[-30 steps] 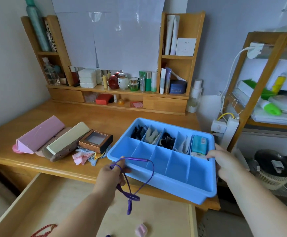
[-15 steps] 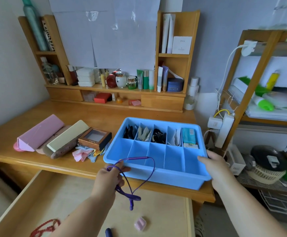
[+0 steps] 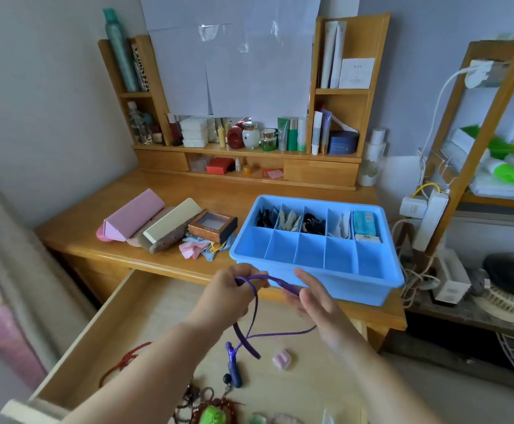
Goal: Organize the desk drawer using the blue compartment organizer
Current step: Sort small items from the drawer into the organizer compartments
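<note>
The blue compartment organizer (image 3: 369, 289) sits on the desk's front right corner. Its back row holds dark and light small items and a teal packet; its front row has nothing in it. My left hand (image 3: 229, 296) grips a purple cord (image 3: 254, 319) above the open drawer (image 3: 75, 341). My right hand (image 3: 315, 296) holds the cord's other stretch in front of the organizer, fingers partly straight. The cord's loop hangs down between my hands over the drawer.
On the desk to the left lie a pink case (image 3: 133, 215), a cream case (image 3: 171, 220), a brown box (image 3: 213, 224) and crumpled cloths. The drawer holds red beads (image 3: 124, 361), a pink eraser-like piece (image 3: 281, 359) and trinkets. A wooden rack (image 3: 470, 154) stands right.
My right hand has left the organizer's right edge and come to the purple cord. The organizer now rests on the desk. The view has tilted down over the drawer.
</note>
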`<state>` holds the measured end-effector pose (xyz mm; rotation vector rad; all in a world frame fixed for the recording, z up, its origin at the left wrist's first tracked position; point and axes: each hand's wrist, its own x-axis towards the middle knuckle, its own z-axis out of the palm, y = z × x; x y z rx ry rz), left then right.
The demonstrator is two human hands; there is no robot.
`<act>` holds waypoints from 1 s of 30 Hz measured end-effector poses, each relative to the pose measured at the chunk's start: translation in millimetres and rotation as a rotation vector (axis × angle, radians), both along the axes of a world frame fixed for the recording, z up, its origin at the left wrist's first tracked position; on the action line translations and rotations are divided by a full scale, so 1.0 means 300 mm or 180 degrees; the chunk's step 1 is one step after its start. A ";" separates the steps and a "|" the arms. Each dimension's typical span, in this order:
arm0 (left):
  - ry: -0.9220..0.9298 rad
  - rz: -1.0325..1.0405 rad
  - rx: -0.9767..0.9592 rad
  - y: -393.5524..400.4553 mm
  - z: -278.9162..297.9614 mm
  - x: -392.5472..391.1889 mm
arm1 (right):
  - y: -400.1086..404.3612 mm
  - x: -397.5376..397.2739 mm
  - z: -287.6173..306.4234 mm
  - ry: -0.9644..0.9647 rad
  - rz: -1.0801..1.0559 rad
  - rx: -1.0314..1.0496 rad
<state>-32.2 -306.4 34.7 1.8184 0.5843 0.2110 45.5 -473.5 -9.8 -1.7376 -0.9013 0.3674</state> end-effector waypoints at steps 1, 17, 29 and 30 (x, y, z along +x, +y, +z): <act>-0.0126 0.0090 -0.0212 0.000 0.016 -0.008 | -0.007 -0.027 -0.034 0.0385 0.0231 0.0122; 0.0371 0.0418 0.2128 0.275 -0.093 -0.230 | -0.026 -0.081 -0.001 0.1673 0.0135 -0.0294; 0.1740 -0.0753 0.1640 0.203 -0.325 -0.279 | 0.177 -0.046 0.273 -0.0461 0.0747 -0.1000; 0.1207 -0.0856 0.1080 0.167 -0.291 -0.255 | 0.190 -0.054 0.280 -0.0511 0.0820 -0.1024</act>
